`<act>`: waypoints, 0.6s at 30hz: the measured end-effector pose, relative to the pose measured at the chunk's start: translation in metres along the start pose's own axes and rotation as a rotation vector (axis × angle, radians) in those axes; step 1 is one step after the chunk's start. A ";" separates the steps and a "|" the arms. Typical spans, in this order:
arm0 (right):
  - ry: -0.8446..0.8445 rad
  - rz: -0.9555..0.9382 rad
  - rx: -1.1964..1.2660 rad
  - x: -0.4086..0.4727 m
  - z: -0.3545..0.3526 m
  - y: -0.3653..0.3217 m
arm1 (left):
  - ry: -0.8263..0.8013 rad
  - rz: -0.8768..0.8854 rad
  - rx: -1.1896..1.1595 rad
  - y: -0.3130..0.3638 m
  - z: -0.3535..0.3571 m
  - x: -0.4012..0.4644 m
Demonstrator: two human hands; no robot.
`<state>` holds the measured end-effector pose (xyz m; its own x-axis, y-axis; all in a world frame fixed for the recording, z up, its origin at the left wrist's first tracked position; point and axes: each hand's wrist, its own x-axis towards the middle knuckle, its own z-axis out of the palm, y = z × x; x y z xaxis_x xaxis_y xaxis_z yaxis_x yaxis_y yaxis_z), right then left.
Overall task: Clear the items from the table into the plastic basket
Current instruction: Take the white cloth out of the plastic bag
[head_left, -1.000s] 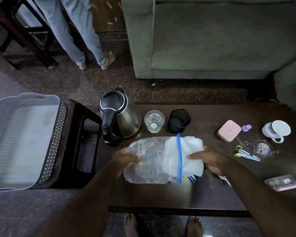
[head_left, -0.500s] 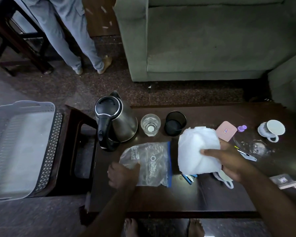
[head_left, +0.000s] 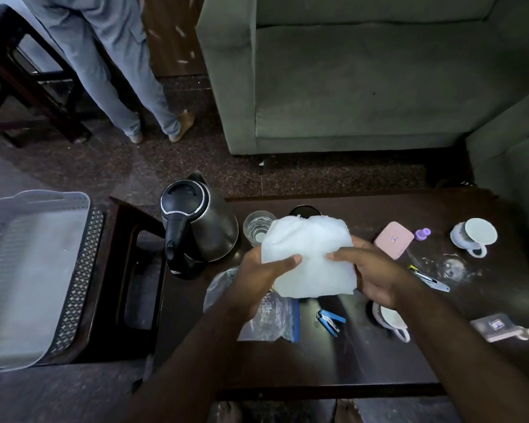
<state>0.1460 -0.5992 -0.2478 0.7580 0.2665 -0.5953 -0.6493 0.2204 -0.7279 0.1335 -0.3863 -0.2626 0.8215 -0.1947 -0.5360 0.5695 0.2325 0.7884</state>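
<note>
Both hands grip 1 white folded wad (head_left: 309,257) held above the table (head_left: 333,361). The left hand (head_left: 264,271) clasps the wad's left edge, thumb laid across its front face and the other fingers hidden behind it. The right hand (head_left: 376,274) clasps the right edge in the same way, thumb pointing inward on the front face; the 2 thumb tips nearly meet at the wad's centre. The wad thus lies between the 2 hands, raised off the table surface.

Positions below are given relative to the wad. Directly beneath it, under the left forearm, a clear zip bag (head_left: 269,319) with a blue seal lies flat on the table. Just below and right of it lies a blue stapler (head_left: 330,320), and beneath the right wrist a cup (head_left: 390,320) on its side. Behind it stand a drinking glass (head_left: 257,228) and a dark cup (head_left: 304,210), both partly covered by its upper edge. To its left stands a steel kettle (head_left: 199,227). Far left, on a separate stool, sits the plastic basket (head_left: 28,279). To its right lie a pink case (head_left: 393,244) and a white mug (head_left: 474,239).
</note>
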 end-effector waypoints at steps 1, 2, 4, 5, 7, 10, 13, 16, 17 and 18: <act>-0.006 -0.003 -0.006 -0.001 -0.003 -0.002 | 0.006 0.001 0.015 0.002 0.000 0.002; -0.006 -0.007 -0.008 -0.002 -0.005 -0.003 | 0.009 -0.003 0.018 0.003 -0.001 0.004; 0.005 -0.022 -0.012 -0.001 -0.009 -0.004 | -0.002 -0.005 0.000 0.005 -0.003 0.009; 0.016 -0.034 -0.021 -0.001 -0.010 -0.005 | -0.011 -0.002 -0.015 0.005 -0.004 0.011; 0.028 -0.057 -0.059 0.000 -0.012 -0.007 | -0.025 -0.003 -0.007 0.006 -0.006 0.013; 0.084 -0.072 -0.048 0.003 -0.014 -0.005 | -0.050 -0.056 0.026 0.005 -0.007 0.016; 0.159 -0.054 0.147 0.008 -0.016 0.005 | -0.093 -0.094 -0.061 -0.001 -0.007 0.018; 0.170 0.055 0.253 0.011 -0.015 0.021 | -0.047 -0.149 -0.112 -0.011 -0.001 0.017; 0.171 0.081 0.209 0.013 -0.015 0.025 | -0.010 -0.155 -0.039 -0.017 0.001 0.017; 0.179 0.086 0.140 0.014 -0.014 0.027 | 0.031 -0.136 0.074 -0.022 0.003 0.018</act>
<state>0.1400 -0.6027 -0.2804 0.6908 0.1223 -0.7127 -0.7045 0.3357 -0.6253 0.1352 -0.3974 -0.2890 0.7381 -0.1894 -0.6476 0.6729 0.1353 0.7273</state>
